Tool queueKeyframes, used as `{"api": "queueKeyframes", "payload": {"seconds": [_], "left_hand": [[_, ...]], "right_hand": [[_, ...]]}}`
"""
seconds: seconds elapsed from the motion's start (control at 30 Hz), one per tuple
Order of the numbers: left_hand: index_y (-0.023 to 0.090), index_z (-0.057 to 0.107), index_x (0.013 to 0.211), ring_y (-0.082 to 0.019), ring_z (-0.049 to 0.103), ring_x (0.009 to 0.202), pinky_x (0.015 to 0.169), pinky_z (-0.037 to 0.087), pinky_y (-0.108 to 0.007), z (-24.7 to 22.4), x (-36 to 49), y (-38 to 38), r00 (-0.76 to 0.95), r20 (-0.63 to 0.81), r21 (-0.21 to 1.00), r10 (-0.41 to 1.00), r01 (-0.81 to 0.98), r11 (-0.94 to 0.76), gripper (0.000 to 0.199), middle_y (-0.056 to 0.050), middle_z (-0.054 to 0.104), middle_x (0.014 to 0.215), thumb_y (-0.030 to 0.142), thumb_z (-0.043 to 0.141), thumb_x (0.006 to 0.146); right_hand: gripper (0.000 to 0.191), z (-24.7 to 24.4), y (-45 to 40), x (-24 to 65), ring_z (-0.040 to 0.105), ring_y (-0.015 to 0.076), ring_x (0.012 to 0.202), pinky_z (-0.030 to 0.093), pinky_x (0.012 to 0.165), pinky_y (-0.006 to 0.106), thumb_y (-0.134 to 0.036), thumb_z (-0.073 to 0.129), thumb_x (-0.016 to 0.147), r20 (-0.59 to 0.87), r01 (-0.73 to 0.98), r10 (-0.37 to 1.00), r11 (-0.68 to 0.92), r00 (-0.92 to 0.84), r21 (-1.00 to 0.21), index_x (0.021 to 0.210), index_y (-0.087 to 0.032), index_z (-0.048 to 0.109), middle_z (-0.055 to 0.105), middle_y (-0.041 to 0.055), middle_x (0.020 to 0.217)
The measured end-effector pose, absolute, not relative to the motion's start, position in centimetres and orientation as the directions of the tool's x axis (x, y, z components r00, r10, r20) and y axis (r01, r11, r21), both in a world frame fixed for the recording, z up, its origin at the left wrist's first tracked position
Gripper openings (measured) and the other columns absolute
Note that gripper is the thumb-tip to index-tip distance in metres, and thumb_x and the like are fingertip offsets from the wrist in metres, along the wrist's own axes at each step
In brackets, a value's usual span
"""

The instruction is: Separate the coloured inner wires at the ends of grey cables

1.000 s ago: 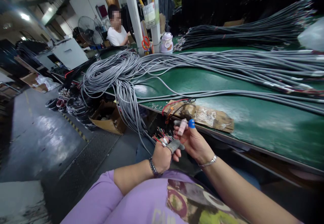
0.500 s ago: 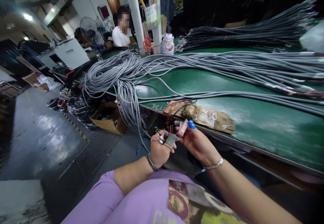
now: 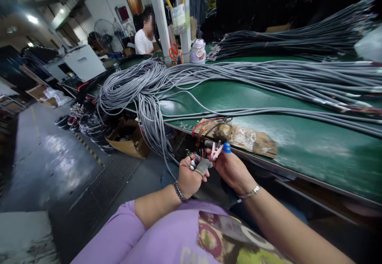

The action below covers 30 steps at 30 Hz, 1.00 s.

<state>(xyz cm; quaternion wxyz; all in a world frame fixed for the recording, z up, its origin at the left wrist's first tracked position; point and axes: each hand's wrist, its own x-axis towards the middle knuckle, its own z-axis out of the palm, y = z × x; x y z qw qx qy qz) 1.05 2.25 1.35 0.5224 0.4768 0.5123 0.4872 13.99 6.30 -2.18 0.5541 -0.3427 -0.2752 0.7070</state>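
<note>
Green counter [image 3: 298, 136] in a workshop, heaped with grey cables [image 3: 238, 73]; two hands close together beside its near edge.
Left hand [image 3: 190, 179], forearm angled inward, curls snugly around colourful wire ends [image 3: 195, 157] sprouting above the fist; they look light, thin and bendy, best gripped as a bunch. Right hand [image 3: 232, 170], palm inward, pinches a pink clip [image 3: 215, 151], probably light, stiff plastic.

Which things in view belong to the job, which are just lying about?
Likely the job:
thin multicoloured wire ends in left hand
small pink clip-like piece in right hand
long round grey cables

Apparently lying about:
rounded lilac tub
open brown cardboard box
</note>
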Motion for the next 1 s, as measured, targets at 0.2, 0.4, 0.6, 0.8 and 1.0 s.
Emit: {"api": "queueKeyframes", "payload": {"seconds": [0.2, 0.4, 0.6, 0.8, 1.0], "left_hand": [[0.016, 0.052, 0.067, -0.007, 0.048, 0.037, 0.037, 0.037, -0.018, 1.1, 1.4, 2.3, 0.014, -0.104, 0.994, 0.994, -0.021, 0.105, 0.036, 0.003, 0.055, 0.049, 0.050, 0.064, 0.073], [0.015, 0.055, 0.070, -0.007, 0.047, 0.037, 0.037, 0.036, -0.018, 0.4, 1.2, 2.1, 0.040, -0.118, 0.993, 0.992, -0.008, 0.119, 0.035, 0.003, 0.054, 0.049, 0.049, 0.064, 0.074], [0.013, 0.059, 0.071, -0.008, 0.048, 0.038, 0.039, 0.037, -0.020, -0.8, 0.3, 1.9, 0.110, -0.157, 0.983, 0.982, -0.080, 0.166, 0.043, 0.001, 0.057, 0.052, 0.056, 0.066, 0.070], [0.009, 0.067, 0.096, -0.019, 0.066, 0.075, 0.068, 0.048, -0.027, -1.9, -0.9, 2.3, 0.239, -0.155, 0.937, 0.959, -0.273, 0.219, 0.051, -0.012, 0.071, 0.082, 0.056, 0.059, 0.078], [0.011, 0.065, 0.103, -0.011, 0.063, 0.058, 0.046, 0.030, -0.018, -2.0, -1.9, 2.0, 0.279, -0.271, 0.921, 0.921, -0.202, 0.332, 0.044, -0.010, 0.069, 0.083, 0.046, 0.061, 0.076]], "right_hand": [[0.037, -1.8, 6.7, 13.7, 0.059, 0.0132, 0.057, 0.051, 0.057, 0.026, -0.056, 0.073, 0.068, -0.236, -0.712, 0.955, -0.294, -0.183, -0.638, 0.075, -0.020, 0.069, 0.069, 0.0013, 0.070], [0.040, -1.5, 6.2, 13.4, 0.060, 0.0128, 0.058, 0.050, 0.054, 0.024, -0.061, 0.069, 0.068, -0.242, -0.734, 0.947, -0.316, -0.209, -0.601, 0.075, -0.021, 0.068, 0.070, 0.0016, 0.073], [0.046, -2.4, 5.6, 14.6, 0.058, 0.0124, 0.062, 0.050, 0.058, 0.023, -0.067, 0.062, 0.070, -0.218, -0.688, 0.940, -0.341, -0.263, -0.641, 0.080, -0.023, 0.070, 0.067, 0.0021, 0.074], [0.039, -3.4, 4.8, 17.0, 0.058, 0.0142, 0.064, 0.050, 0.060, 0.026, -0.060, 0.071, 0.066, -0.248, -0.498, 0.958, -0.286, -0.142, -0.818, 0.077, -0.022, 0.070, 0.067, 0.0037, 0.076], [0.035, -2.8, 3.5, 18.6, 0.058, 0.0152, 0.062, 0.049, 0.060, 0.027, -0.055, 0.072, 0.067, -0.127, -0.088, 0.991, -0.130, -0.041, -0.988, 0.077, -0.022, 0.070, 0.068, 0.0034, 0.073]]}}
